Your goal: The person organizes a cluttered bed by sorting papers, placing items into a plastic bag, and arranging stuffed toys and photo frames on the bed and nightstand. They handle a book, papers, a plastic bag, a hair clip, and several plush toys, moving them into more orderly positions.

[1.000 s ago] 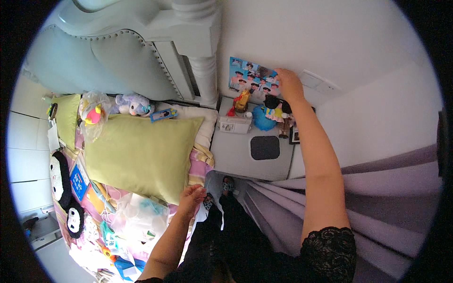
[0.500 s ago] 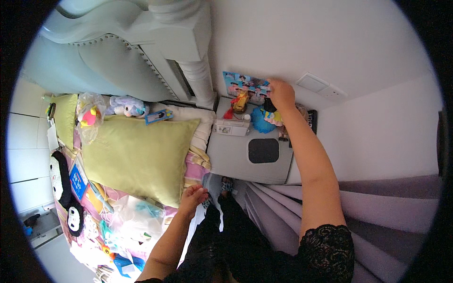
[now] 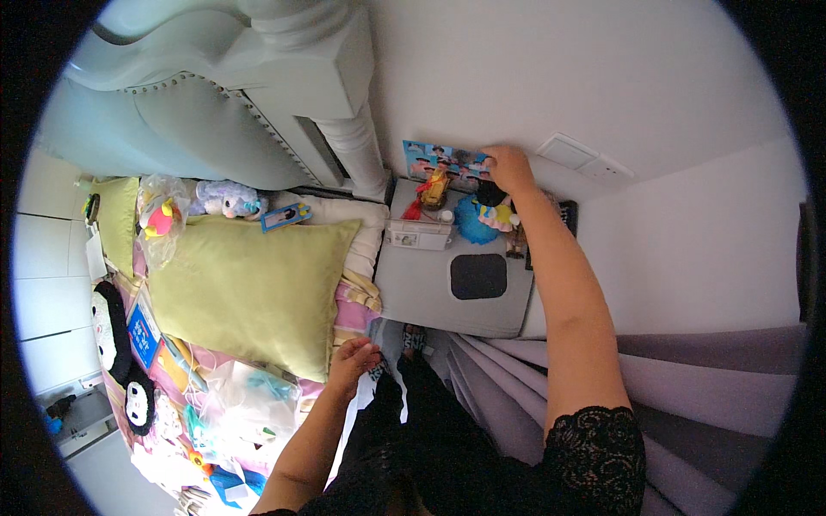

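My right hand [image 3: 511, 170] reaches far over the nightstand [image 3: 404, 292]. Its fingers are closed on the right end of a blue picture card [image 3: 443, 161] printed with several small figures, which stands against the wall. In front of the card are a golden ornament [image 3: 434, 187] with a red tassel, a clear plastic box [image 3: 419, 234] and a blue frilly round thing [image 3: 473, 219]. A small doll in a yellow dress [image 3: 495, 217] is partly behind my wrist. Low beside the bed, my left hand [image 3: 353, 361] has its fingers curled in, with nothing visible in them.
Left lies the bed, with a green pillow [image 3: 249, 288], a purple plush toy [image 3: 231, 199], a small blue-framed picture [image 3: 286, 217] and a plastic bag [image 3: 249, 404]. A dark square pad [image 3: 479, 276] rests on the nightstand. Grey curtains [image 3: 688, 370] hang at right; a wall socket [image 3: 607, 169] is above.
The view has shifted slightly. My right hand keeps its hold on the picture card, whose left side sits slightly lower in view; my left hand stays beside the bed.
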### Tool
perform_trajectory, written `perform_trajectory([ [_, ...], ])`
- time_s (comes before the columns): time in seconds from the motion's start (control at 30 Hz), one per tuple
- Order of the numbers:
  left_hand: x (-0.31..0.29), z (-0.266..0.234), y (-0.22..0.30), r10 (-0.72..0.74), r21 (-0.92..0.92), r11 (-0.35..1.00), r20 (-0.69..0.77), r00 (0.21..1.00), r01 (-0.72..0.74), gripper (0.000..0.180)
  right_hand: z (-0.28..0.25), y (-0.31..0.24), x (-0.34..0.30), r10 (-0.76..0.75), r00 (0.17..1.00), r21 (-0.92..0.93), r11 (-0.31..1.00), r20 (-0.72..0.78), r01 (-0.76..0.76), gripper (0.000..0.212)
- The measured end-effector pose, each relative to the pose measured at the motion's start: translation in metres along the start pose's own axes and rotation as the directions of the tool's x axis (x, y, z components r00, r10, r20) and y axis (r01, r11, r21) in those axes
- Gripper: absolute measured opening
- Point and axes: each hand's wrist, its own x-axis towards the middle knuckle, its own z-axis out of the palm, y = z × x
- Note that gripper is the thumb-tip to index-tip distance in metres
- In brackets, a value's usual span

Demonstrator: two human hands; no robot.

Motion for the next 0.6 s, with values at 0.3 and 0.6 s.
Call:
perform_trajectory([
  [0.3,-0.002,0.002,0.002,0.001,0.030,1.000,-0.004,1.000,-0.001,0.027,0.004,0.000,0.008,-0.013,1.000,-0.010,1.000,0.005,0.013,0.024],
  [0.6,-0.006,0.002,0.010,0.032,0.043,0.999,-0.014,0.999,-0.032,0.029,0.010,-0.002,-0.001,0.090,0.996,-0.010,0.996,-0.027,-0.090,0.029],
])
